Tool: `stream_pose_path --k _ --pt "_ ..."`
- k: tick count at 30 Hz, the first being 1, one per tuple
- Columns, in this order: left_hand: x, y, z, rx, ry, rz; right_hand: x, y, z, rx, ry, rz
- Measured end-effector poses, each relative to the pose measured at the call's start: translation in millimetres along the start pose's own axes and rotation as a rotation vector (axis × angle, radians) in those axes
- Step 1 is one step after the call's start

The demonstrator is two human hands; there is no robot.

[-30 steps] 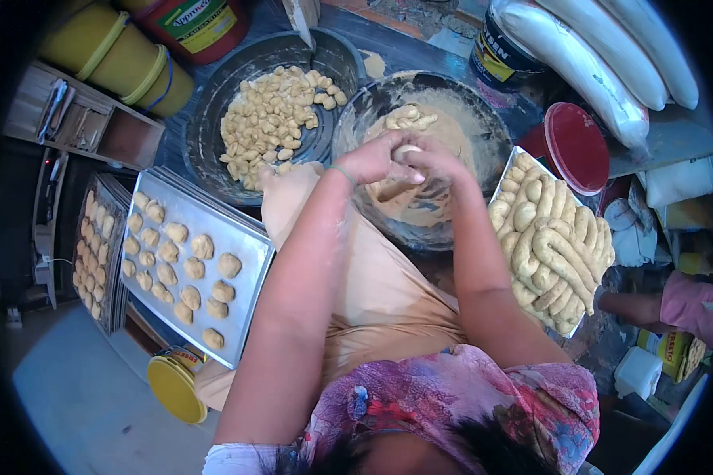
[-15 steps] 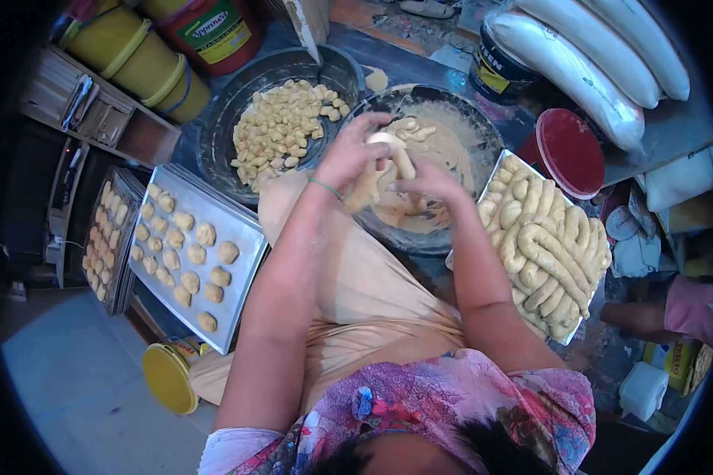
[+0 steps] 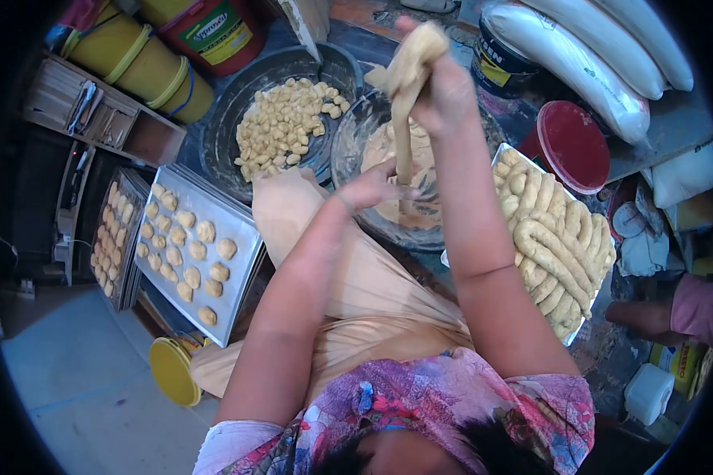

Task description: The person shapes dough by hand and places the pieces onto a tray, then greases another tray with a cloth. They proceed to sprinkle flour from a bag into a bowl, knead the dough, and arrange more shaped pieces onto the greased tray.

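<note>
My right hand [image 3: 445, 91] is raised over the far side of the floury basin [image 3: 342, 150], gripping a long rope of dough [image 3: 402, 131]. The rope's thick upper end bunches over the fingers, and its thinner part hangs straight down. Lower, my left hand [image 3: 372, 188] curls round the hanging strand above the basin, thumb and fingers on either side of it. Loose flour and some dough lie in the basin, partly hidden by the hands. To the right, a tray [image 3: 569, 339] is heaped with thick dough ropes [image 3: 554, 245].
Small dough pieces [image 3: 281, 123] fill part of a dark tub [image 3: 214, 146] at the left. Trays [image 3: 234, 305] of dough balls stand nearby. A red-lidded bucket [image 3: 574, 146], white sacks [image 3: 586, 87] and yellow buckets [image 3: 127, 55] surround the area. Another person's arm [image 3: 642, 315] shows at right.
My right hand has risen up and away from the basin, drawing the dough rope out long and upright. My left hand has dropped lower and now holds the strand's lower part.
</note>
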State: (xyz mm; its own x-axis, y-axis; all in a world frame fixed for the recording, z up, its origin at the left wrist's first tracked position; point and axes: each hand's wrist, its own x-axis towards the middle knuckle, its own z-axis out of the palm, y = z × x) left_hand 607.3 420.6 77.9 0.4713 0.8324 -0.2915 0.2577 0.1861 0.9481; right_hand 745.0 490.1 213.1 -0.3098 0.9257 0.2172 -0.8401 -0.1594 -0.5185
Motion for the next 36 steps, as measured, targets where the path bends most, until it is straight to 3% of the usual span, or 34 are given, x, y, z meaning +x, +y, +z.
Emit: stream_pose_path --k 2,6,10,11,14,16,18,19,22,24,27,31,34,36 --pt "1 -8 2 0.223 -0.050 -0.167 28 -23 -16 0.449 -0.561 0.063" --pt "20 -54 -19 0.341 0.048 -0.265 29 -76 40 0.411 -0.208 -0.181" --pt "19 -35 -23 0.120 0.343 -0.250 46 -92 29 0.130 -0.192 -0.403" --pt "18 -29 -19 0.049 0.408 -0.151 49 -88 11 0.114 -0.129 -0.338" --pt "5 0 -18 -0.098 0.420 -0.029 25 -47 -45 -0.453 0.080 -0.208" --pt "2 16 -18 -0.169 0.352 0.038 -3 -14 -62 -1.177 0.268 -0.031" --pt "-6 43 -12 -0.263 0.266 0.060 -27 -2 -85 -1.969 0.113 0.617" --pt "-10 54 -10 -0.289 0.163 0.066 -40 1 -93 -1.872 0.033 0.532" --pt "-4 59 -2 -0.176 0.135 0.091 -66 0 -98 -1.549 -0.189 0.210" --pt "-1 67 6 -0.259 0.263 0.199 -65 9 -79 -1.282 -0.334 -0.078" --pt "-15 101 -2 -0.299 0.336 0.228 -62 30 -61 -1.133 -0.065 -0.128" --pt "-52 164 -32 -0.332 0.507 0.461 -76 46 -73 -0.922 -0.225 0.315" --pt "-72 179 -99 -0.540 0.401 0.725 -106 31 -76 -0.875 -0.302 0.586" --pt "-89 181 -154 -0.605 0.422 0.744 -131 10 -82 -0.846 -0.299 0.678"
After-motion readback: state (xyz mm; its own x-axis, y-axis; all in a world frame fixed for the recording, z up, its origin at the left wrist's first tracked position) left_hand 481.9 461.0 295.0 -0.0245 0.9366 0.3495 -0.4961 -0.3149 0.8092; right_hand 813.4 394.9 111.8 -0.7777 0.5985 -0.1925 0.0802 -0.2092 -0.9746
